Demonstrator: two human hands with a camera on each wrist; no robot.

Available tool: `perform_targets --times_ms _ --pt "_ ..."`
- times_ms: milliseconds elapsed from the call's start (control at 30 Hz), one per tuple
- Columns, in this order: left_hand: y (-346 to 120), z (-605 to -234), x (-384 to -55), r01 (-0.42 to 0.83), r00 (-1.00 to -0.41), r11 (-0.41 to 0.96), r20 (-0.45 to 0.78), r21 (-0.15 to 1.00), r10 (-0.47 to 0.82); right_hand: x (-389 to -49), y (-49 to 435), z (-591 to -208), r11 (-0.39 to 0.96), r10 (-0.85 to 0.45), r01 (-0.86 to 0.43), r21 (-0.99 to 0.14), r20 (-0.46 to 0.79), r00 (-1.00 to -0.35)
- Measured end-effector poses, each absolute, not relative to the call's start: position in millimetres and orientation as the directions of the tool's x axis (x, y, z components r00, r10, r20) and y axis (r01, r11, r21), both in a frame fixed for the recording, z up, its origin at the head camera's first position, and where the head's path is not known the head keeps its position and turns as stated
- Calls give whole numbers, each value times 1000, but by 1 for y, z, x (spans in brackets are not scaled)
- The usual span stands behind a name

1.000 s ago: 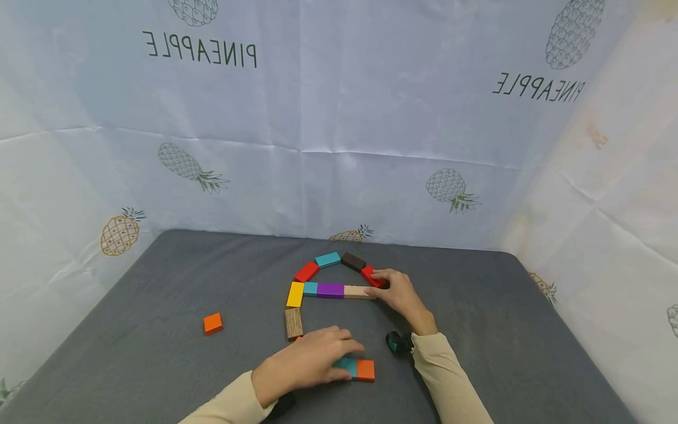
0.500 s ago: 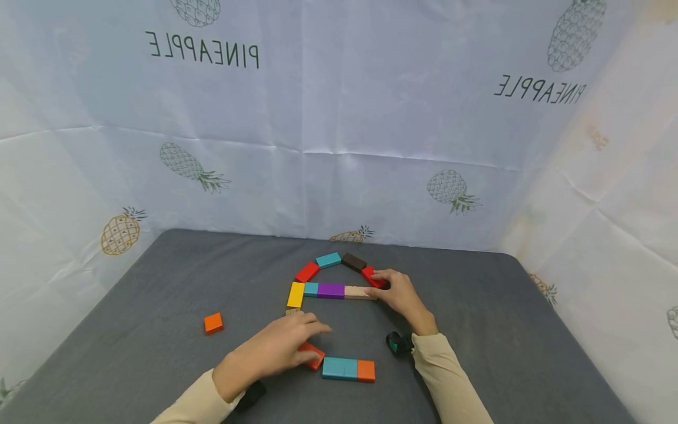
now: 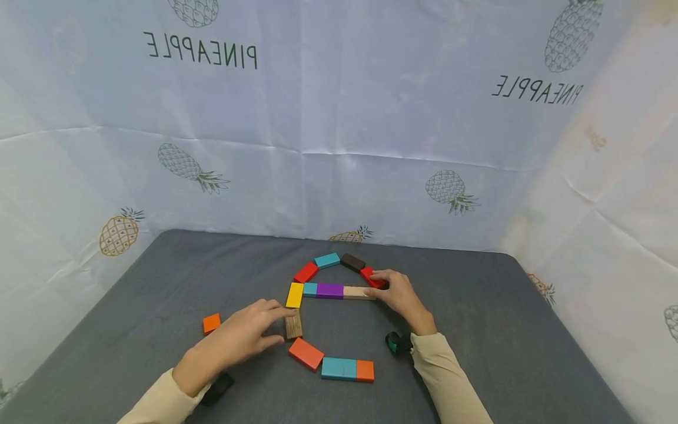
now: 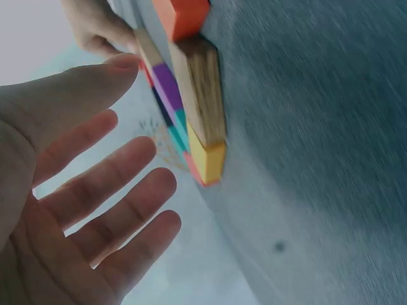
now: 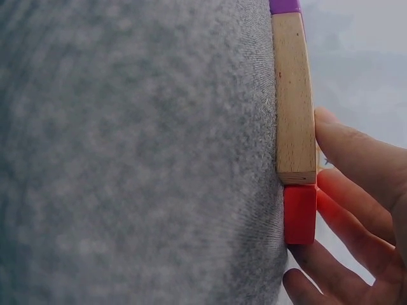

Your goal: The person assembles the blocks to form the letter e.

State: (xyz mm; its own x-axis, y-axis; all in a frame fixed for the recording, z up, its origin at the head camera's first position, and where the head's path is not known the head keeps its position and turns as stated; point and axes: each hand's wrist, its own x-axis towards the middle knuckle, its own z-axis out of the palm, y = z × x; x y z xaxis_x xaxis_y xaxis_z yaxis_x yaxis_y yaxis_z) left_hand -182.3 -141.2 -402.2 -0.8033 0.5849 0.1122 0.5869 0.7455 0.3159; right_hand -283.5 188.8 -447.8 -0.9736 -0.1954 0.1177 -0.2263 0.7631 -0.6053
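My left hand [image 3: 233, 338] hovers with fingers spread beside a brown wood-grain block [image 3: 293, 324]; in the head view its index fingertip overlaps that block's edge. Nothing is between thumb and fingers in the left wrist view. A yellow block [image 3: 294, 295] adjoins the brown one, and an orange-red block [image 3: 306, 353] lies slanted at its near end. My right hand [image 3: 402, 297] rests at the row's right end. Its thumb touches a pale wooden block [image 5: 294, 95], while the extended fingers lie along a red block [image 5: 300, 215] set end to end with it.
A teal block [image 3: 339, 368] and a small orange block [image 3: 365, 371] lie in front. Purple [image 3: 330, 291] and small teal [image 3: 309, 289] blocks continue the middle row. Red [image 3: 306, 272], teal [image 3: 327, 260] and dark brown [image 3: 352, 262] blocks arc behind. Another orange block [image 3: 212, 323] lies left.
My left hand has left the teal block at the front and moved left and away, uncovering the orange-red block and most of the brown one. The right hand stays put.
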Motion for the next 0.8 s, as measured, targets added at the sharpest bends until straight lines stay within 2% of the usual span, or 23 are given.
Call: perform_targets --times_ms 233,533,800 --pt "-157 -404 -185 547 -832 770 115 327 542 -283 190 -446 761 -193 -222 -610 114 -975" --pt "-179 -406 -187 389 -903 844 -28 369 428 -281 189 -446 765 -181 -212 -609 114 -977" --pt "-204 -411 -190 384 -909 853 -18 354 417 -280 189 -447 763 -185 -222 -607 124 -975"
